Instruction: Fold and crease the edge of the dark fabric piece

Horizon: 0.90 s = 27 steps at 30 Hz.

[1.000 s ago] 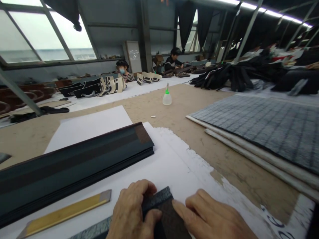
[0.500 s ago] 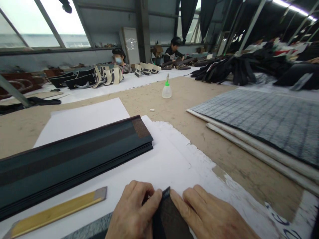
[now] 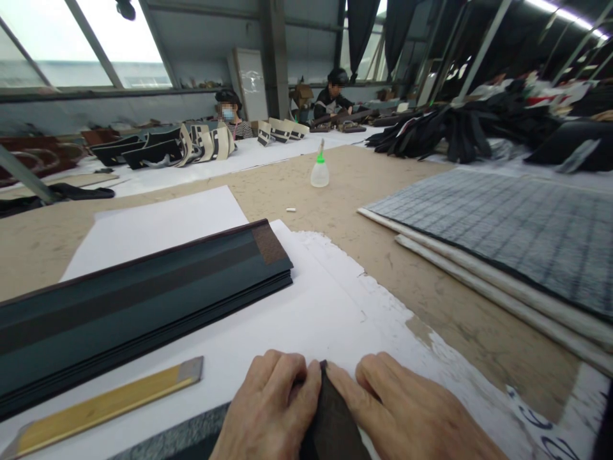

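Left hand: the left hand point(image 3: 272, 409) lay knuckles-up at the near edge of the desk, fingers curled and pinched on the dark strip point(image 3: 332, 418), thumb against its left side.
Right hand: the right hand point(image 3: 412, 415) pressed flat just right of the strip's tip, forefinger along its edge; it rested on the piece rather than closing round it.
Dark strip: a dark, textured piece between the two hands, only its pointed far end showing.
Change: a second before, a wider grey-edged corner of the strip showed beyond the fingers; by now the hands had closed together over it, so the piece looked folded or drawn in, by my reading.
Left of the strip: a grey patterned band point(image 3: 177, 434) ran off from under the left hand, then a yellow ruler point(image 3: 108, 409), then a long stack of dark panels point(image 3: 138, 303).
Beyond the strip: white paper point(image 3: 306, 313) lay bare up to its torn edge, giving open room ahead.
Right of the strip: bare desk point(image 3: 460, 319), then a checked grey sheet point(image 3: 507, 230) on pale boards.
Far from the strip: a small bottle point(image 3: 320, 172) stood well apart; two people worked at the far end.
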{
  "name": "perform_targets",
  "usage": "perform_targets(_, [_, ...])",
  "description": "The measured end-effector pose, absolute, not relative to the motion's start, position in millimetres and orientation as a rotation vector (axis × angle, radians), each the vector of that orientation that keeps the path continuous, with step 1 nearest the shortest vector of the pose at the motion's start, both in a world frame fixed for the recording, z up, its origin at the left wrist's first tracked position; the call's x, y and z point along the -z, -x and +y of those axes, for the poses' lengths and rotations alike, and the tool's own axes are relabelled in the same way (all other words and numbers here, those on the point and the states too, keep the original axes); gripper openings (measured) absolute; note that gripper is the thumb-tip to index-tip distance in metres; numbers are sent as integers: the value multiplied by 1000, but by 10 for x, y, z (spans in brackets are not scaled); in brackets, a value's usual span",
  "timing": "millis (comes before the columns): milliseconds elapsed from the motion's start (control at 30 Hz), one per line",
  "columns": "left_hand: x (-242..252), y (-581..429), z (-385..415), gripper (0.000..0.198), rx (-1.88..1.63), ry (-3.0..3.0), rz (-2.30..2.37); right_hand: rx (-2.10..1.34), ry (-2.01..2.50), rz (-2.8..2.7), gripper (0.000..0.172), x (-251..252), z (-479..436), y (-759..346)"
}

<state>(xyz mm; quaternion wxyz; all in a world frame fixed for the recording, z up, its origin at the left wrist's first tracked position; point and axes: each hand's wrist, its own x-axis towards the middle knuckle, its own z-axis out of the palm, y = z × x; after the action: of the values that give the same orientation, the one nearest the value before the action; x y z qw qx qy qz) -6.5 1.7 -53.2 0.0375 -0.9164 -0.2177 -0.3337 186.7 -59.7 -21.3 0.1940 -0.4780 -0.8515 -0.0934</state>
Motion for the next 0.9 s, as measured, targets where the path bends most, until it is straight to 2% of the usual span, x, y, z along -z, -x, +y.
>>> perform_targets(133, [433, 70, 23, 36, 830, 2813, -680, 212, 1268, -2292, 33, 139, -621, -1972])
perform_targets(267, [315, 56, -11, 37, 656, 2802, -630, 222, 1237, -2476, 38, 52, -605, -2023])
perform_targets(500, [355, -26, -37, 43, 766, 2767, -712, 337, 1252, -2481, 36, -55, -544, -1914])
perform_targets(700, [311, 177, 8, 35, 880, 2848, -665, 462, 1233, -2424, 35, 24, -550, -1923])
perform_targets(900, [257, 444, -4, 36, 722, 2909, -645, 499, 1223, -2479, 39, 64, -499, -1861])
